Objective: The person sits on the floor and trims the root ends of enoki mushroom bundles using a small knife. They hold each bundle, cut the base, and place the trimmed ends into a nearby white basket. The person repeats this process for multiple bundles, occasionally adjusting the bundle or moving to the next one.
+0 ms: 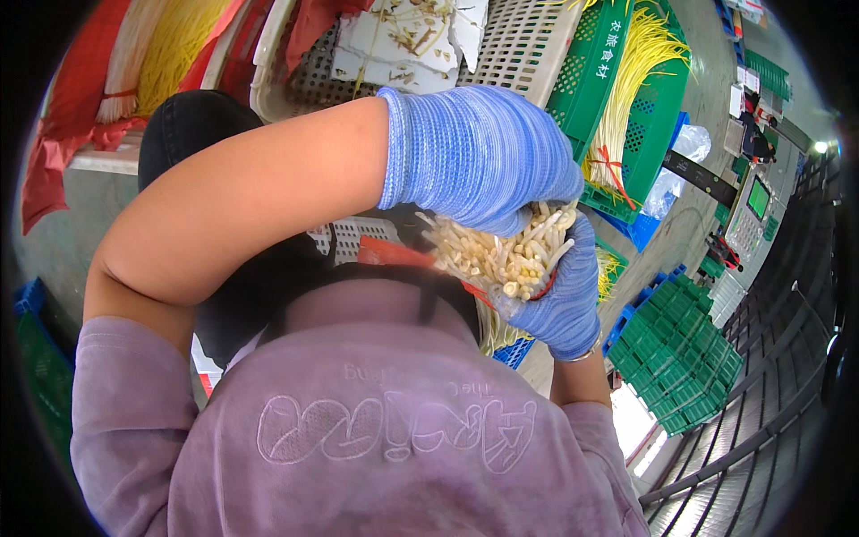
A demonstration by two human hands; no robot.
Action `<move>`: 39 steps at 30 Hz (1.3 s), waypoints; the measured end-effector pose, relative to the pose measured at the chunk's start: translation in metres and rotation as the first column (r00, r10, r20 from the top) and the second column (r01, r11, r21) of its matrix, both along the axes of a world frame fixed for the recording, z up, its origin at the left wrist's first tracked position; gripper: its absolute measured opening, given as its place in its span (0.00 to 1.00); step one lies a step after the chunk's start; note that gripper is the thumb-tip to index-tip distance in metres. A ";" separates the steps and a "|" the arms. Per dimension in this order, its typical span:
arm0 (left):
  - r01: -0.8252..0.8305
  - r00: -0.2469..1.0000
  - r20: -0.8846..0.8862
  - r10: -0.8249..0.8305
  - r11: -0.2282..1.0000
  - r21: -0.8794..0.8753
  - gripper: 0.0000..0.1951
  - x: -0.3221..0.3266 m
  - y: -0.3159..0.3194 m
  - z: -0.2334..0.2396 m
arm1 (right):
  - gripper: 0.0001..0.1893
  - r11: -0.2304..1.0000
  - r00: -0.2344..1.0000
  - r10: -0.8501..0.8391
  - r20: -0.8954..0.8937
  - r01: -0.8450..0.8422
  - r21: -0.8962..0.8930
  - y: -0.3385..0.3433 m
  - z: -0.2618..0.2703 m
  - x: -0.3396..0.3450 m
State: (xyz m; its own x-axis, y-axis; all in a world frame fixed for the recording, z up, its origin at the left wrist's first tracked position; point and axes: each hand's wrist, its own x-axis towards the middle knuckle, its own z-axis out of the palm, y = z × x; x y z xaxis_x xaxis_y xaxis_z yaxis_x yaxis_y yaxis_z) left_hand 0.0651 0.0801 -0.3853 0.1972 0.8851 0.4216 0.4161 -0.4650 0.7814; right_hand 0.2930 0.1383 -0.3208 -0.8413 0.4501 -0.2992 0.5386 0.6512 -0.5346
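My right hand (570,295), in a blue knitted glove, is wrapped around a thick bunch of pale-stemmed yellow chives (496,262). The whitish stem ends face up toward me, and a red tie (478,294) shows at the bunch's side. From above, my left hand (483,158), gloved alike, curls over the far side of the stem ends; its fingertips are partly hidden among them. Yellowish leaves (495,329) hang below the bunch. An orange-red strip (392,252) juts out to its left, against my lap.
A white perforated crate (530,40) holds foam board (396,57) with plant scraps. Beside it, a green crate (584,87) carries a tied chive bundle (627,101). More chives (174,54) lie on red cloth at left. Right stand a scale display (758,198) and stacked green crates (678,356); people are farther off.
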 end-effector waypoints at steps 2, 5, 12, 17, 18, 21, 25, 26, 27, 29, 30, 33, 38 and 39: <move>-0.004 0.999 -0.043 0.006 0.998 0.065 0.14 0.000 0.001 -0.003 | 0.55 0.995 0.998 -0.066 -0.010 0.065 -0.078 0.000 -0.001 -0.002; 0.030 0.977 -0.209 -0.037 0.999 -0.037 0.12 -0.001 0.001 -0.005 | 0.51 0.974 0.987 -0.157 0.017 0.158 -0.165 0.000 -0.002 -0.007; -0.041 0.943 -0.330 0.034 0.999 -0.014 0.11 -0.004 -0.001 -0.003 | 0.49 0.983 0.989 -0.123 0.086 0.133 -0.126 0.003 0.000 -0.012; -0.019 0.986 -0.164 0.014 0.999 -0.032 0.13 -0.004 0.006 -0.013 | 0.48 0.997 0.997 -0.075 -0.006 0.074 -0.027 0.003 -0.002 -0.014; -0.006 0.997 -0.072 0.008 1.000 0.022 0.14 -0.005 0.007 -0.017 | 0.48 0.998 0.998 -0.062 0.001 0.062 -0.015 0.003 -0.003 -0.014; 0.079 0.989 0.129 -0.075 0.997 -0.023 0.16 -0.006 0.010 -0.029 | 0.46 0.999 0.999 -0.047 0.021 0.047 0.004 0.001 -0.003 -0.011; 0.130 0.926 0.374 -0.058 0.976 -0.172 0.16 0.001 0.012 -0.042 | 0.45 0.997 0.998 -0.069 -0.013 0.069 -0.039 0.002 -0.005 -0.008; 0.097 0.921 0.390 -0.018 0.978 -0.186 0.16 0.004 0.012 -0.044 | 0.45 0.995 0.996 -0.081 -0.027 0.079 -0.060 0.003 -0.006 -0.007; 0.059 0.911 0.412 0.017 0.984 -0.171 0.16 0.007 0.012 -0.045 | 0.45 0.997 0.997 -0.068 -0.033 0.067 -0.049 0.003 -0.006 -0.006; 0.121 0.822 0.562 0.094 0.935 -0.333 0.16 0.012 0.010 -0.045 | 0.45 0.998 0.998 -0.051 -0.041 0.049 -0.038 0.004 -0.005 -0.006; 0.244 0.729 0.664 0.165 0.844 -0.477 0.16 0.014 0.008 -0.043 | 0.45 0.996 0.998 -0.062 -0.033 0.060 -0.071 0.005 -0.005 -0.007; 0.396 0.601 0.739 0.305 0.689 -0.607 0.14 0.015 0.003 -0.036 | 0.46 0.984 0.996 -0.092 0.003 0.091 -0.153 0.005 0.000 -0.008; 0.532 0.580 0.787 0.210 0.633 -0.562 0.14 -0.001 0.009 -0.025 | 0.45 0.965 0.991 -0.135 -0.004 0.131 -0.228 0.007 0.000 -0.008; 0.536 0.641 0.762 0.095 0.656 -0.532 0.16 -0.009 0.014 -0.025 | 0.45 0.973 0.992 -0.127 -0.003 0.124 -0.193 0.008 -0.001 -0.008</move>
